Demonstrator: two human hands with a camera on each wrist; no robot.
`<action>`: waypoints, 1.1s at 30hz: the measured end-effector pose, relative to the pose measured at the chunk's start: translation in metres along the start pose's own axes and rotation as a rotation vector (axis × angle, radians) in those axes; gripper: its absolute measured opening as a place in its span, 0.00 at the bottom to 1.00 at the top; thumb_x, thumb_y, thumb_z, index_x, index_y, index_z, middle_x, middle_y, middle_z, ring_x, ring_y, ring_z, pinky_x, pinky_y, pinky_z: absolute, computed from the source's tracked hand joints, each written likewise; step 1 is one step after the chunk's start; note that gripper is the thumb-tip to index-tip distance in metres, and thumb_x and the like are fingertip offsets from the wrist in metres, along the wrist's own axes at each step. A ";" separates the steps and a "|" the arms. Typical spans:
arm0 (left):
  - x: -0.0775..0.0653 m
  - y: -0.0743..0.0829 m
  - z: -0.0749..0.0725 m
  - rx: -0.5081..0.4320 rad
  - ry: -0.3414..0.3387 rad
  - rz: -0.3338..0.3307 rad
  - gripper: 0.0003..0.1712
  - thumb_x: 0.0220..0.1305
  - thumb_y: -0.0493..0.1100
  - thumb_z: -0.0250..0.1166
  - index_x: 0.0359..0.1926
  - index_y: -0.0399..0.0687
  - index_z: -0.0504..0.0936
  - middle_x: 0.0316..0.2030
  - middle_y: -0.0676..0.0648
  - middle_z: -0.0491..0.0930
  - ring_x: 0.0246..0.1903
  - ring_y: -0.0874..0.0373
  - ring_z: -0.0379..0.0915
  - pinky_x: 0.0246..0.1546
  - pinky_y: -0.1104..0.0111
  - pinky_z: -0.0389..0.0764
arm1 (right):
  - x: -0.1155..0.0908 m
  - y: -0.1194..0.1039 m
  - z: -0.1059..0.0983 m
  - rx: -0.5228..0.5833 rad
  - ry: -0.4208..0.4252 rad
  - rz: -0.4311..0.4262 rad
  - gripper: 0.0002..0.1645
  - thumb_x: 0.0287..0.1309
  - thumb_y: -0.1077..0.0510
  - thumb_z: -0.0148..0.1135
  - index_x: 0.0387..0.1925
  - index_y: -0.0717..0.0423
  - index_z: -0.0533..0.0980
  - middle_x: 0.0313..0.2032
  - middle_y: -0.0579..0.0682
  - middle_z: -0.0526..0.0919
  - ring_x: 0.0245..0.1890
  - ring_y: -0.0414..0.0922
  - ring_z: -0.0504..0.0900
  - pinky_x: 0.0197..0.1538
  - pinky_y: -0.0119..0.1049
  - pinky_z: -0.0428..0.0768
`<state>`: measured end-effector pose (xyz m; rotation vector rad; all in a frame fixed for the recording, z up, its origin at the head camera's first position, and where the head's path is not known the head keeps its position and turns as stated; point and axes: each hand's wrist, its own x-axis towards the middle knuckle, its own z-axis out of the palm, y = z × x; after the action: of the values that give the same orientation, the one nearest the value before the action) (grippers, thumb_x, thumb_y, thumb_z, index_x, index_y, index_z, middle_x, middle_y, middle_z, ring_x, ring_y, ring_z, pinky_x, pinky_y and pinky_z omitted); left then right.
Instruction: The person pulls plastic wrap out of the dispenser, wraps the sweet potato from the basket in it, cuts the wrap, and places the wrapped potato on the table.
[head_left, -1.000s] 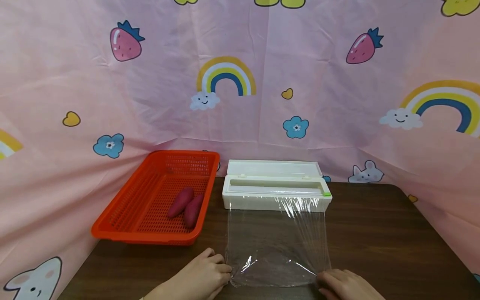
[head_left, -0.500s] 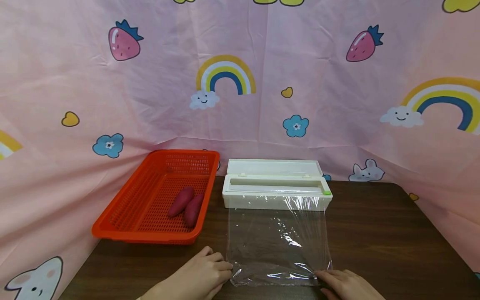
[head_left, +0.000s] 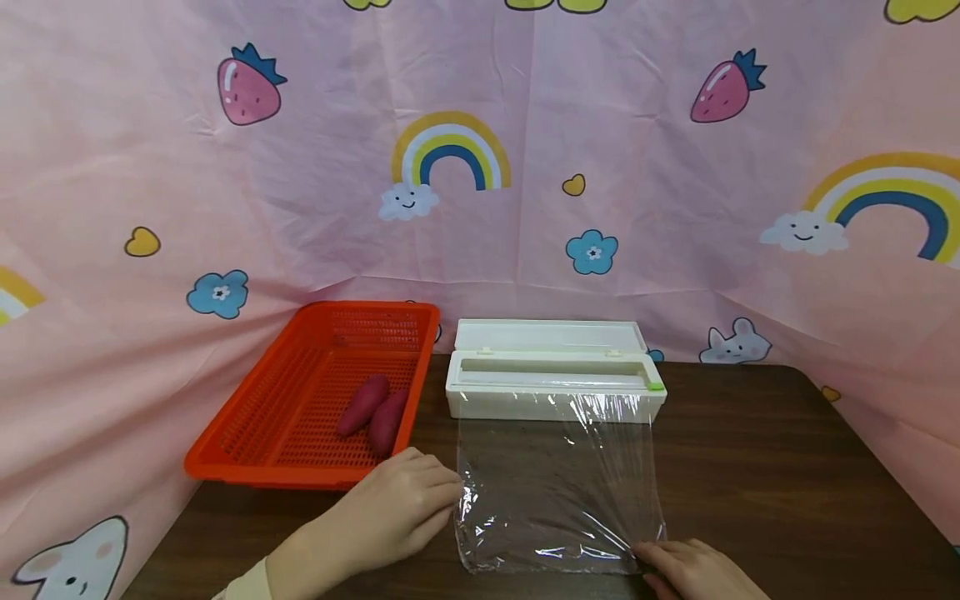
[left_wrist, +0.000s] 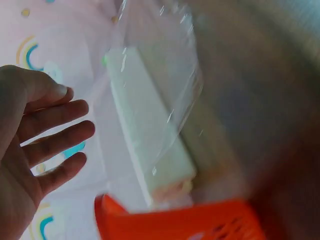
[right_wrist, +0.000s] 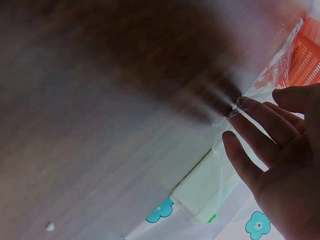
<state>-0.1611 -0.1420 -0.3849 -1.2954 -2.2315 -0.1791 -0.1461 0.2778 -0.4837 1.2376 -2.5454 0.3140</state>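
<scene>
There is one sheet of clear film (head_left: 555, 500), and it lies between the two hands. The left hand (head_left: 378, 512) is just beside its left edge, with fingers quite straight and a little spread; whether it touches the film, I cannot tell. The right hand (head_left: 697, 568) has its straight fingers on the near right corner of the sheet, and its thumb stands apart from them.

One white box (head_left: 555, 358) is in front of both hands, farther away. Its one lid (head_left: 547, 336) is raised at the back, one pale roll (head_left: 555, 379) is inside, and one small green piece (head_left: 656, 386) sits at the right end. The film comes over the front of this box toward the hands.

Ahead of the left hand and to its left is one orange-red basket (head_left: 292, 475), which holds two reddish tubers (head_left: 363, 405) side by side. The left hand covers the near right corner of this basket from the head camera.

Under the hands is a dark wooden table (head_left: 750, 467). Behind it and at the sides hangs a pink printed cloth (head_left: 637, 167), wrinkled, with cartoon pictures.
</scene>
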 end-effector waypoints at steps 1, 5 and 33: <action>0.002 -0.005 -0.003 0.000 0.020 -0.014 0.09 0.54 0.39 0.72 0.37 0.55 0.87 0.36 0.60 0.85 0.37 0.65 0.79 0.39 0.70 0.75 | 0.000 0.000 0.001 -0.008 0.010 -0.003 0.16 0.62 0.49 0.70 0.47 0.52 0.83 0.37 0.42 0.89 0.36 0.35 0.85 0.34 0.31 0.79; 0.011 -0.030 -0.014 -0.015 0.054 -0.165 0.07 0.56 0.37 0.71 0.37 0.51 0.87 0.34 0.57 0.86 0.35 0.63 0.81 0.38 0.68 0.80 | -0.002 0.001 0.005 -0.035 0.053 -0.011 0.15 0.62 0.49 0.70 0.47 0.52 0.83 0.36 0.42 0.89 0.35 0.34 0.85 0.34 0.30 0.78; 0.005 -0.193 -0.017 -0.145 -0.469 -0.891 0.19 0.63 0.43 0.69 0.49 0.32 0.85 0.45 0.36 0.86 0.42 0.44 0.83 0.47 0.49 0.82 | -0.006 0.014 0.013 0.117 0.080 -0.090 0.20 0.62 0.53 0.70 0.52 0.58 0.78 0.32 0.45 0.87 0.30 0.27 0.80 0.30 0.18 0.70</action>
<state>-0.3177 -0.2466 -0.3387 -0.3186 -3.1186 -0.3938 -0.1562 0.2861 -0.4992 1.3487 -2.4261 0.4873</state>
